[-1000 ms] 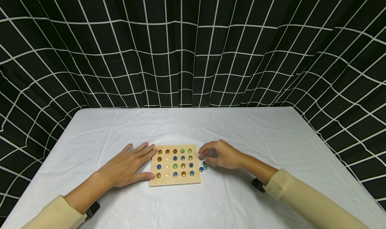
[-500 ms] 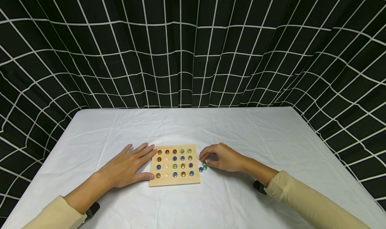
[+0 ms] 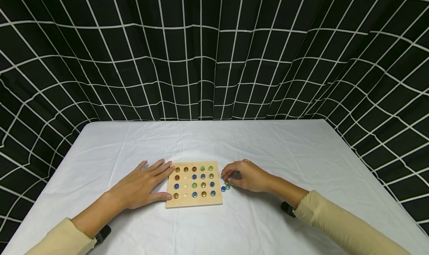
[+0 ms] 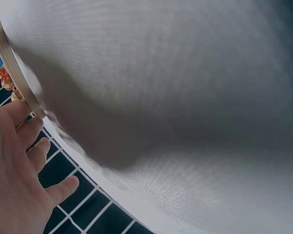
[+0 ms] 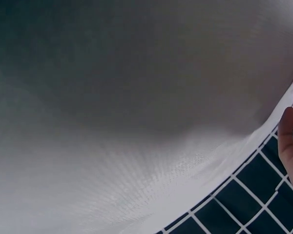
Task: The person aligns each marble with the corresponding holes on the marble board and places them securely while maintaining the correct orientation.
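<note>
A light wooden board on the table holds rows of coloured glass marbles in amber, green and blue. Its second column from the left has one amber marble at the far end and bare hollows below it. My left hand lies flat with spread fingers at the board's left side, fingertips and thumb at the edge. Just off the right edge, my right hand bends its fingers down, thumb apart from the index finger. By the thumb tip is an amber marble, beside a green marble and a blue marble.
A white cloth with slight creases covers the table. Black curtains with a white grid stand behind and on both sides. A dark strap device is on the right wrist, and another on the left.
My right hand has shifted very slightly, and the amber marble by its thumb shows more and sits a little further left. The left hand and the board stay nearly still.
</note>
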